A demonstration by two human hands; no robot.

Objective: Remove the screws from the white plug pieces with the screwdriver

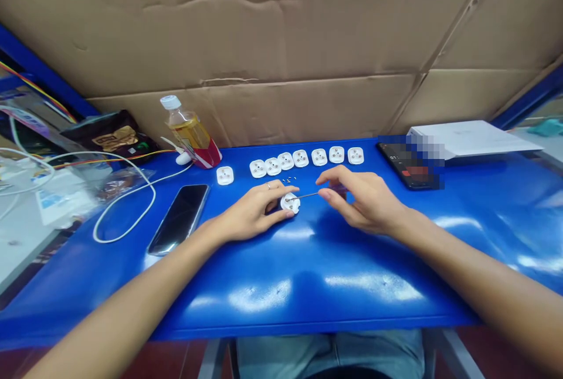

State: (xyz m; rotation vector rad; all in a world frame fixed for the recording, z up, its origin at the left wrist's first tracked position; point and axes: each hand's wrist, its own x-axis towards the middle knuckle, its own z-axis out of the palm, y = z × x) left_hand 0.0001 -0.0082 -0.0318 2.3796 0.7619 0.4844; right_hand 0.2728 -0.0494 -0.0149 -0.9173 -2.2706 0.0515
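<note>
My left hand [257,209] grips a small round white plastic part [291,203] between thumb and fingers, on the blue table. In my right hand [363,200] is a screwdriver [307,195], its handle mostly hidden by the fingers. The thin metal shaft points left, and its tip meets the face of the white part. A few tiny screws [288,180] lie just behind that part. Farther back stands a row of several white squarish plastic pieces [300,158] with metal bits in them; one similar piece [225,175] sits apart on the left.
A phone [179,219] lies left of my left forearm, near a looped white cable [155,194]. Behind stands a drink bottle [192,132]. At the back right, another phone [402,165] lies beside a white box [475,137]. Cardboard [281,39] walls off the back.
</note>
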